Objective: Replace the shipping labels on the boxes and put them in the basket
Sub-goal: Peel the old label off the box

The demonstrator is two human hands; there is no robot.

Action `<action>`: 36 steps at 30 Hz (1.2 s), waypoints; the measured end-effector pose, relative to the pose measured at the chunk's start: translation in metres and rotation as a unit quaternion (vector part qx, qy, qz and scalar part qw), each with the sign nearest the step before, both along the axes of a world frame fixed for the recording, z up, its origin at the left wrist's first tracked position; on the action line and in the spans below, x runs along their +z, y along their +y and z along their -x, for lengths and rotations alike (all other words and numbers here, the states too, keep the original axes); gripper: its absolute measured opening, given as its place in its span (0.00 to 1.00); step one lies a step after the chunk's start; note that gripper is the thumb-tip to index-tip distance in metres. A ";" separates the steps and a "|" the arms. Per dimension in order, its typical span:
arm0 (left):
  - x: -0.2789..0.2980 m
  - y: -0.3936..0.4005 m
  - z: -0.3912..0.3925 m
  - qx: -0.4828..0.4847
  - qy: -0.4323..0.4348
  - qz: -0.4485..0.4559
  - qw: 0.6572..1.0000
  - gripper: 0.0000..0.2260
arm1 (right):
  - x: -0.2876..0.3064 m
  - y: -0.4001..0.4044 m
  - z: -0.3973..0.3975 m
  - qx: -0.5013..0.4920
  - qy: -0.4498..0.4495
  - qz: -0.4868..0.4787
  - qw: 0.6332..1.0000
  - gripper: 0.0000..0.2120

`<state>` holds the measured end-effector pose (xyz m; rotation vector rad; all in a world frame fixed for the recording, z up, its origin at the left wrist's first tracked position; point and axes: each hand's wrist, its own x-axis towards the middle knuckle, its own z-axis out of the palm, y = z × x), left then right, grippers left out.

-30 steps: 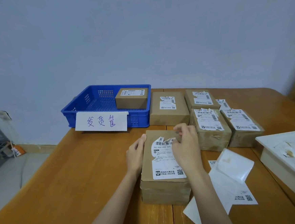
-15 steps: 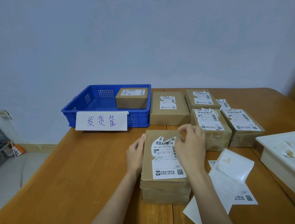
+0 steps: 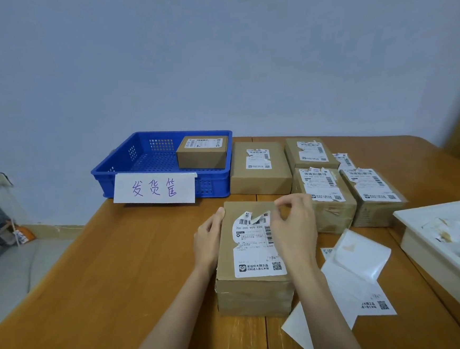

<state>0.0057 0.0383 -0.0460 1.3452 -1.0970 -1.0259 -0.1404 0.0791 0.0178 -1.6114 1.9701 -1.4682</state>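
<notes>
**Label removal under way on second box; one box in basket**

One box [image 3: 203,151] with an intact label lay in the far right corner of the blue basket [image 3: 118,170], which carried a handwritten sign [image 3: 155,188] on its front wall. By that evidence, one unit appeared complete. Four further boxes stood on the counter [image 3: 94,281] to the right of the basket, each bearing a torn, partly peeled label; these appeared to be still awaiting work.

The box in hand [image 3: 253,258] lay in front of the basket, nearest the person. Its old label [image 3: 256,244] remained largely stuck down, with only the top edge ragged and torn away. Removal on this box was judged to be at an early stage; fitting a fresh label and placing the box in the basket remained outstanding.

The left hand [image 3: 208,240] rested against the left side of this box, fingers straight, thumb at the top corner, steadying it. The right hand [image 3: 296,224] was over the box's far right corner, its grip together: thumb and forefinger pinched on what looked like a small lifted strip [image 3: 258,218] of the label's top edge. The contact itself was too small to confirm.

To the right of the worked box lay loose white sheets [image 3: 360,271], one printed. Beyond them stood a white tray [image 3: 421,244] holding paper scraps.
</notes>
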 end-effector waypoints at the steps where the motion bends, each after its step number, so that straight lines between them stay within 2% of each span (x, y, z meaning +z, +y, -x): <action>1: 0.000 0.000 0.000 -0.001 -0.002 0.001 1.000 0.20 | -0.001 0.001 0.001 -0.012 0.008 -0.004 1.000 0.03; 5: 0.002 0.000 0.001 0.006 -0.006 0.002 1.000 0.21 | -0.005 0.001 0.001 0.018 0.044 -0.070 0.996 0.05; 11: 0.000 0.001 0.000 -0.003 0.000 0.009 1.000 0.22 | -0.005 -0.002 0.000 0.030 0.071 -0.025 0.997 0.05; 12: -0.001 0.001 -0.001 -0.005 0.000 0.009 1.000 0.21 | -0.005 -0.002 0.000 0.041 0.077 -0.014 0.996 0.07; 14: 0.000 0.001 0.000 -0.006 -0.008 0.011 1.000 0.21 | -0.005 -0.002 -0.001 0.089 0.134 0.001 0.987 0.18; 15: 0.000 0.001 0.000 -0.004 -0.011 0.012 1.000 0.21 | -0.004 -0.002 -0.001 0.117 0.174 -0.002 0.978 0.20; 17: 0.000 0.001 -0.001 -0.004 -0.013 0.013 1.000 0.21 | -0.004 -0.003 -0.003 0.157 0.226 -0.015 0.961 0.15; 20: 0.002 0.003 0.000 -0.007 -0.011 0.014 1.000 0.22 | -0.005 -0.003 -0.002 0.174 0.217 -0.028 0.960 0.04; 23: 0.003 0.003 0.000 -0.006 -0.005 0.010 1.000 0.22 | -0.007 -0.002 -0.001 0.162 0.217 -0.008 0.963 0.03; 29: 0.000 0.001 -0.002 -0.012 0.003 0.004 1.000 0.21 | -0.005 0.000 0.000 0.156 0.157 0.002 0.975 0.05; 32: 0.002 0.002 -0.002 -0.011 -0.003 0.008 1.000 0.21 | -0.002 0.000 -0.001 0.214 0.161 0.003 0.963 0.21; 33: 0.001 0.002 -0.002 -0.011 -0.004 0.010 1.000 0.21 | -0.001 0.001 -0.001 0.232 0.173 0.002 0.957 0.22; 36: 0.002 0.003 -0.002 -0.009 -0.008 0.011 1.000 0.22 | -0.003 0.000 -0.001 0.246 0.166 0.001 0.955 0.13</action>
